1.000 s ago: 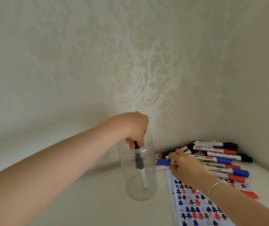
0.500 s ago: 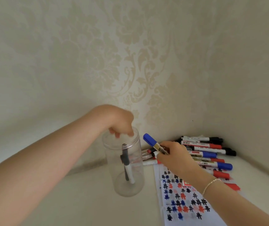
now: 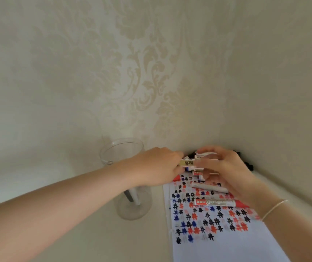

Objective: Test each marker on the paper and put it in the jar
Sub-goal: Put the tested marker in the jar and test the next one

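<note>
A marker [image 3: 187, 163], a slim stiff plastic tube with a printed label, is held level between two hands above the top of the paper [image 3: 227, 241]. The left hand [image 3: 159, 167] curls round one end, the right hand [image 3: 225, 171] pinches the other, likely set to pull off the cap. Light and smooth, it looks easiest to grip at the barrel, near the cap seam. More markers [image 3: 215, 202] lie loose on the sheet, which is covered in black, red and blue hash marks. Just left stands the clear round plastic jar [image 3: 122, 150], upright, one marker already inside. Patterned wallpaper [image 3: 147, 63] fills the corner behind.
</note>
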The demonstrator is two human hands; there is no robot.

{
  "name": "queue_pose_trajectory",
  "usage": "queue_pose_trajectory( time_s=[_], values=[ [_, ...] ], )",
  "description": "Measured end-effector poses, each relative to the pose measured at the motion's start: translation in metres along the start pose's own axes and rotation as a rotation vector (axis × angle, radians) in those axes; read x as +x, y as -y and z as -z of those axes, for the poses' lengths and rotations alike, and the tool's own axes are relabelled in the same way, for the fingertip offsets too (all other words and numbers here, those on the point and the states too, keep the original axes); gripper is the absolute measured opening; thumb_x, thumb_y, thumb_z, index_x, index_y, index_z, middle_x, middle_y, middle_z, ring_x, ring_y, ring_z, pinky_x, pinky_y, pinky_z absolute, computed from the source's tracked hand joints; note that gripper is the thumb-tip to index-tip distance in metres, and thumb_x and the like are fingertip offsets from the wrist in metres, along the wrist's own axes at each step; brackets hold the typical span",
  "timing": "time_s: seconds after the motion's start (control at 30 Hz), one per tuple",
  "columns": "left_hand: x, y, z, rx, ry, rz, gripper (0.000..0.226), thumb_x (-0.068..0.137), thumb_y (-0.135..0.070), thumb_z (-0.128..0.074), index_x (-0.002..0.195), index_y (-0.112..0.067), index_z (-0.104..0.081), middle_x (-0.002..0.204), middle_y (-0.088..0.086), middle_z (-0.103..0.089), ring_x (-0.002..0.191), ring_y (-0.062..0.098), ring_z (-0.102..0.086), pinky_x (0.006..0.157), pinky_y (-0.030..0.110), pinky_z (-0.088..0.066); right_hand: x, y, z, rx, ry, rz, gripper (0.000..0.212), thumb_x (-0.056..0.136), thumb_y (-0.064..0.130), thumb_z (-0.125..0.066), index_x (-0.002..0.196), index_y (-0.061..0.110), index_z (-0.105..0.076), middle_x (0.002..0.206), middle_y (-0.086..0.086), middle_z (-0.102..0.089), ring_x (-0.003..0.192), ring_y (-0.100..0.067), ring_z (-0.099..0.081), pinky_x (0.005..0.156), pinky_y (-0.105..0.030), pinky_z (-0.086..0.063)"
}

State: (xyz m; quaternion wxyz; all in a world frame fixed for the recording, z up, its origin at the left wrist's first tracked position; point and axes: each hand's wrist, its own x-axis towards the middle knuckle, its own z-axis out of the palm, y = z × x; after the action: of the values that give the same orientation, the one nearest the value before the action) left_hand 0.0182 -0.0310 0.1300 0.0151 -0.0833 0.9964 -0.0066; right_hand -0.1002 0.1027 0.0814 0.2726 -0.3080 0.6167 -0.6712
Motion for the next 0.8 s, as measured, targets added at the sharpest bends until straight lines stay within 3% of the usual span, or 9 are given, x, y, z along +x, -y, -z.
queue_pose_trajectory(
  time_s=[0.07,0.1,0.23,0.37,0.43,0.5,0.6,0.7,0.8],
  values=[
    [0.002,-0.006,0.003,-0.171,0.026,-0.007,0.021,0.101,-0.036,-0.039,0.094,-0.017,-0.045,0.083,0.002,-0.062,0.061,0.014,-0.054,0.059,0.033,-0.044,-0.004,0.001,0.003,0.477,0.113,-0.112,0.019,0.071,0.015,-0.076,0.083,0.008,-0.063,0.073,-0.008,-0.055,0.048,-0.011,-0.045,0.043,-0.02,-0.043],
    [0.003,-0.009,0.004,-0.245,0.037,-0.015,0.02,0.101,-0.035,-0.04,0.097,-0.017,-0.048,0.088,0.003,-0.066,0.065,0.013,-0.059,0.066,0.034,-0.049,-0.006,0.0,0.001,0.533,0.167,-0.132,0.018,0.072,0.02,-0.078,0.077,0.011,-0.063,0.071,-0.005,-0.052,0.048,-0.01,-0.042,0.043,-0.019,-0.041],
    [0.009,-0.02,0.003,-0.401,0.08,-0.06,0.014,0.099,-0.028,-0.045,0.099,-0.016,-0.053,0.08,-0.009,-0.061,0.066,0.003,-0.059,0.066,0.019,-0.051,-0.007,0.001,-0.017,0.216,0.161,-0.075,0.033,0.084,0.032,-0.067,0.073,0.005,-0.052,0.054,-0.013,-0.045,0.038,-0.013,-0.034,0.046,-0.027,-0.023],
    [0.009,-0.026,-0.003,-0.542,-0.029,-0.075,0.018,0.099,-0.03,-0.046,0.1,-0.016,-0.057,0.083,-0.008,-0.061,0.074,0.004,-0.057,0.069,0.019,-0.045,-0.007,0.007,-0.016,0.287,0.066,-0.035,0.027,0.09,0.018,-0.055,0.067,0.006,-0.044,0.046,-0.009,-0.036,0.033,-0.013,-0.027,0.036,-0.021,-0.021],
    [0.005,-0.031,-0.007,-0.67,-0.052,-0.097,0.013,0.1,-0.025,-0.047,0.089,-0.027,-0.054,0.073,-0.018,-0.059,0.063,-0.009,-0.055,0.058,0.007,-0.038,-0.01,0.006,-0.012,0.325,0.076,-0.035,0.027,0.089,0.014,-0.052,0.065,0.008,-0.042,0.044,-0.003,-0.039,0.033,-0.013,-0.028,0.036,-0.021,-0.024],
    [0.004,-0.035,-0.013,-0.828,-0.01,-0.114,0.01,0.1,-0.02,-0.047,0.098,-0.023,-0.057,0.08,-0.017,-0.064,0.059,-0.014,-0.055,0.058,0.002,-0.038,-0.014,0.004,-0.01,0.365,0.082,-0.033,0.024,0.088,0.011,-0.052,0.067,0.009,-0.042,0.05,-0.005,-0.041,0.034,-0.013,-0.031,0.035,-0.02,-0.027],
    [0.004,-0.034,-0.024,-0.664,-0.026,-0.103,0.035,0.096,-0.04,-0.052,0.124,-0.02,-0.049,0.109,-0.017,-0.061,0.093,-0.01,-0.058,0.079,0.004,-0.04,-0.022,-0.003,-0.002,0.319,0.059,-0.052,0.016,0.089,0.012,-0.055,0.074,0.009,-0.049,0.057,-0.005,-0.047,0.042,-0.013,-0.038,0.038,-0.021,-0.032],
    [0.002,-0.031,-0.035,-0.571,0.01,0.037,0.051,0.08,-0.056,-0.064,0.114,-0.025,-0.041,0.094,-0.019,-0.051,0.088,-0.003,-0.055,0.064,0.011,-0.038,-0.03,-0.019,0.01,0.236,-0.027,-0.092,0.015,0.089,0.023,-0.059,0.092,0.008,-0.059,0.068,-0.006,-0.056,0.05,-0.015,-0.047,0.042,-0.025,-0.041],
    [-0.003,-0.03,-0.06,-0.46,0.139,0.138,0.061,0.078,-0.053,-0.07,0.12,-0.022,-0.038,0.081,-0.011,-0.043,0.07,0.009,-0.049,0.05,0.02,-0.028,-0.042,-0.042,0.023,0.277,-0.117,-0.154,0.014,0.089,0.02,-0.062,0.09,0.006,-0.062,0.071,-0.008,-0.06,0.056,-0.019,-0.06,0.051,-0.026,-0.053]
  ],
)
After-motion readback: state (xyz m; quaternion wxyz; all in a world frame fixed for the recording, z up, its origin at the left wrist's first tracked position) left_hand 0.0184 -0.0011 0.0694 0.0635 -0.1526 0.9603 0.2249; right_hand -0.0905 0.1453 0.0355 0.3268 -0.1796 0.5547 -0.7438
